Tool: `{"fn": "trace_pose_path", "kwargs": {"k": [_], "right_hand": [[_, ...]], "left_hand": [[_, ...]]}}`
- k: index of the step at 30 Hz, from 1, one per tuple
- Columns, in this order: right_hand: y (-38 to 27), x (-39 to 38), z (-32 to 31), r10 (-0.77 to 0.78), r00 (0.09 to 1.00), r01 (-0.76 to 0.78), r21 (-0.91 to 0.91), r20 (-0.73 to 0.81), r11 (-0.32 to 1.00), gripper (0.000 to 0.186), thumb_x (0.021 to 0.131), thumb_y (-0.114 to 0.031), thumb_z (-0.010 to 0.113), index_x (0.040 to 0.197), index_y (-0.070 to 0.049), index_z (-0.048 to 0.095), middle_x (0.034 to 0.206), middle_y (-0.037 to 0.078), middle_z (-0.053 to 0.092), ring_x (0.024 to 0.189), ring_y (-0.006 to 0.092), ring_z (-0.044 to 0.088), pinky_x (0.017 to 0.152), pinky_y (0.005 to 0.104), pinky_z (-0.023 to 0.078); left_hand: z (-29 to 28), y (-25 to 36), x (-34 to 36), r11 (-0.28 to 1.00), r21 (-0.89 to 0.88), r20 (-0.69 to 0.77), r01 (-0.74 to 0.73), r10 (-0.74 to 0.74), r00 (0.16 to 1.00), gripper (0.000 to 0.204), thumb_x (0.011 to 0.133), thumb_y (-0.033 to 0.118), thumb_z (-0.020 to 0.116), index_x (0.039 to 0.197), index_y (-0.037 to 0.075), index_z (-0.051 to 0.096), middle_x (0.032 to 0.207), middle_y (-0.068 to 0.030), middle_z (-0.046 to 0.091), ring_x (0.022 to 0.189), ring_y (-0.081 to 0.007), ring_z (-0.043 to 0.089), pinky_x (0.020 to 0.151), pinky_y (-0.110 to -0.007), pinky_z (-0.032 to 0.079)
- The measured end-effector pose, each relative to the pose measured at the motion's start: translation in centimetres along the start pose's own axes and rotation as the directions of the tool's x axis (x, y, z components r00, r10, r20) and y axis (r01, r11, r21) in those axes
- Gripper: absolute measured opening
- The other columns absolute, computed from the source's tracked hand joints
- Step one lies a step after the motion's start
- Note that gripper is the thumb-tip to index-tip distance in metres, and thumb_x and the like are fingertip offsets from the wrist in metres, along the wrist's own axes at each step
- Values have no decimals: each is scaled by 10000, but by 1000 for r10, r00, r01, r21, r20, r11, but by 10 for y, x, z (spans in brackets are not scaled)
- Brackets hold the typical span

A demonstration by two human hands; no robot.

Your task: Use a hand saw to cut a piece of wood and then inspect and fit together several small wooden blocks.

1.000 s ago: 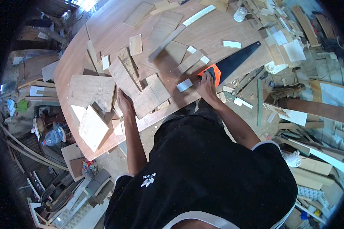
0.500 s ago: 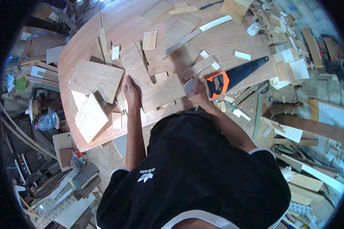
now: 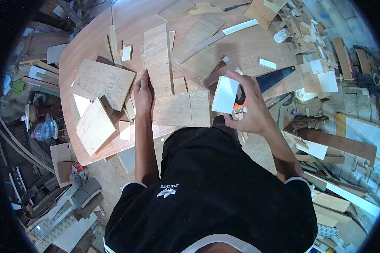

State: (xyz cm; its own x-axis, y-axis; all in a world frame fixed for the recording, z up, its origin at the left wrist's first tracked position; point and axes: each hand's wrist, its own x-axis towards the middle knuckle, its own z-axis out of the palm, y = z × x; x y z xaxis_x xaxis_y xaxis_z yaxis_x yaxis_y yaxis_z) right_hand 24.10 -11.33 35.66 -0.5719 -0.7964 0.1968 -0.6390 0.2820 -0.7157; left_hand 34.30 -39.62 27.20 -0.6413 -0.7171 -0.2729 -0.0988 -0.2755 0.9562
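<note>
My left hand [image 3: 143, 90] grips the left edge of a long pale wooden board [image 3: 156, 55], its fingers curled along it. A shorter board [image 3: 177, 109] with a line across it lies at that board's near end, by the table's front edge. My right hand [image 3: 251, 105] holds a small white-faced block [image 3: 223, 93] between thumb and fingers, just right of those boards. Behind that hand lies a handsaw [image 3: 274, 78], its orange handle mostly hidden and its dark blade pointing right.
The wooden table [image 3: 93, 44] bears several offcuts, including a large square board [image 3: 101, 82] at the left and white strips [image 3: 240, 26] at the back. A clear plastic container [image 3: 281, 35] stands at the back right. Wood piles, a water jug [image 3: 43, 131] and a broom [image 3: 310, 119] surround the table.
My right hand left the saw, picked up the white-faced block and raised it rightward. The long board under my left hand has swung more upright in the view, with the shorter board squarer below it.
</note>
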Motion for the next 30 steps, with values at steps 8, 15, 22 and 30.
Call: {"fn": "trace_pose_path", "kwargs": {"k": [8,15,22,30], "right_hand": [[-10,-5,13,-36,990,24,93,134,995,892,611,-123,744,1396,-76,321,1319,146,466,1216,337,428,1066,424,299],[-7,-2,13,-45,974,12,147,222,989,938,619,-149,761,1418,-99,272,1353,129,446,1255,330,395,1089,440,278],[0,-2,16,-99,957,63,138,273,988,933,639,-159,768,1422,-101,264,1378,135,412,1274,334,377,1103,450,268],[9,-6,23,-50,957,25,91,287,996,970,647,-208,802,1436,-120,245,1371,142,409,1273,353,372,1110,474,275]], "left_hand": [[8,22,-9,938,321,14,-126,129,992,438,990,337,467,954,-71,622,821,-8,584,744,-71,462,688,-224,401],[12,35,-18,905,421,36,-69,59,998,478,993,358,444,930,-84,611,752,-4,531,724,-78,424,683,-223,388],[19,36,-20,894,428,47,-136,128,991,502,991,376,442,983,-98,606,775,-21,555,742,-88,436,710,-240,404],[15,21,-13,934,339,77,-115,95,993,496,996,358,437,961,-112,592,771,-19,533,746,-81,417,700,-235,399]]}}
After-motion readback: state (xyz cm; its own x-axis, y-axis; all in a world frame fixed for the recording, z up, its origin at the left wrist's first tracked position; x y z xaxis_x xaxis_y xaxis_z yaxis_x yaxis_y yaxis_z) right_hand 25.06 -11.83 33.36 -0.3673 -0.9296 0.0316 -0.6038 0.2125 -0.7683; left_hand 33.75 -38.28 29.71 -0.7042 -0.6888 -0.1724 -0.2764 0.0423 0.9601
